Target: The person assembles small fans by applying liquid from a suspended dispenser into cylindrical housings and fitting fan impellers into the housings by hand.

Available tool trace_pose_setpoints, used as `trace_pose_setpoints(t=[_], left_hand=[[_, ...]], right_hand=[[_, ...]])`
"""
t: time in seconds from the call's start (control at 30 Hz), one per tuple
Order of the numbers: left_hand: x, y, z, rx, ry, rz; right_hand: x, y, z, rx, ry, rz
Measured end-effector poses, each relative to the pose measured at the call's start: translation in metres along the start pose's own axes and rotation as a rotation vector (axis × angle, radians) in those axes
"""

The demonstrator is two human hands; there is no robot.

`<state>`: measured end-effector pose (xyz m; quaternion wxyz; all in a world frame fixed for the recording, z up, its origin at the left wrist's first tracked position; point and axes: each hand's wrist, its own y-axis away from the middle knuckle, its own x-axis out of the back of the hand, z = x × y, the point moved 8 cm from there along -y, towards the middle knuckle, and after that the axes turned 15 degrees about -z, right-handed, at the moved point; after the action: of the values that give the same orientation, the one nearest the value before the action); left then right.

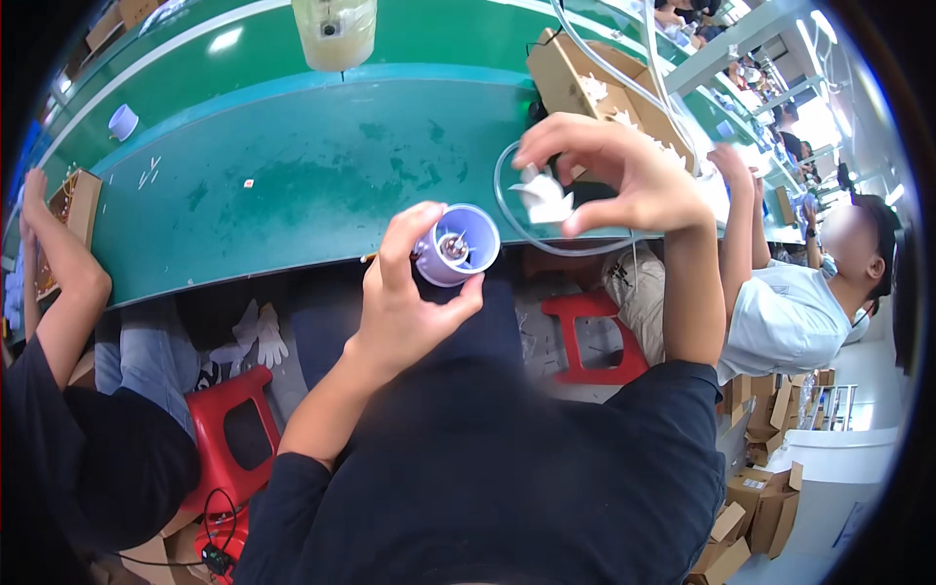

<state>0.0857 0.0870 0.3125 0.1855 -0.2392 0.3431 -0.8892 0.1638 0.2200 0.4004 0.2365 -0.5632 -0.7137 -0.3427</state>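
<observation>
My left hand [390, 283] is closed around a lilac cup-shaped housing [425, 265], its open end tilted up toward me. Inside the cup a small metal motor part [454, 248] with a thin shaft shows at the centre. To the right and a little higher, my right hand [624, 180] curls its thumb and fingers about a small white bladed fan wheel [546, 198], slightly blurred. The wheel and the housing are apart, both above the front part of the green table [292, 185].
A cardboard box [561, 68] of white parts stands beyond my right hand, with a clear hose [502, 200] looping nearby. A pale machine head [336, 34] hangs at the back. Another lilac cup [123, 122] lies far left. Co-workers sit on both sides.
</observation>
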Motion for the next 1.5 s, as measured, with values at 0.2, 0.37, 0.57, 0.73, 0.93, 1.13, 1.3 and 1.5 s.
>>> trace_pose_setpoints(t=[0.2, 0.37, 0.57, 0.73, 0.93, 1.13, 1.3, 1.5], left_hand=[[-0.002, -0.004, 0.005, 0.045, -0.005, -0.066], [-0.003, -0.002, 0.009, 0.028, -0.043, -0.067], [-0.001, -0.003, 0.012, 0.014, -0.065, -0.077], [-0.002, -0.001, 0.010, 0.020, -0.049, -0.079], [-0.003, -0.001, 0.010, -0.012, -0.053, -0.088], [-0.004, -0.002, 0.012, -0.060, -0.102, -0.084], [-0.004, 0.001, 0.008, -0.081, -0.073, -0.057], [-0.004, 0.002, 0.006, -0.090, -0.089, -0.032]], right_hand=[[-0.026, -0.022, -0.036, 0.180, 0.214, 0.085], [-0.033, -0.026, -0.031, 0.149, 0.209, 0.124], [-0.037, -0.026, -0.032, 0.125, 0.229, 0.122], [-0.036, -0.024, -0.035, 0.136, 0.271, 0.185], [-0.041, -0.020, -0.042, 0.136, 0.407, 0.155], [-0.050, -0.025, -0.048, 0.083, 0.533, 0.168], [-0.052, -0.029, -0.051, 0.069, 0.589, 0.166], [-0.057, -0.033, -0.050, 0.040, 0.676, 0.160]])
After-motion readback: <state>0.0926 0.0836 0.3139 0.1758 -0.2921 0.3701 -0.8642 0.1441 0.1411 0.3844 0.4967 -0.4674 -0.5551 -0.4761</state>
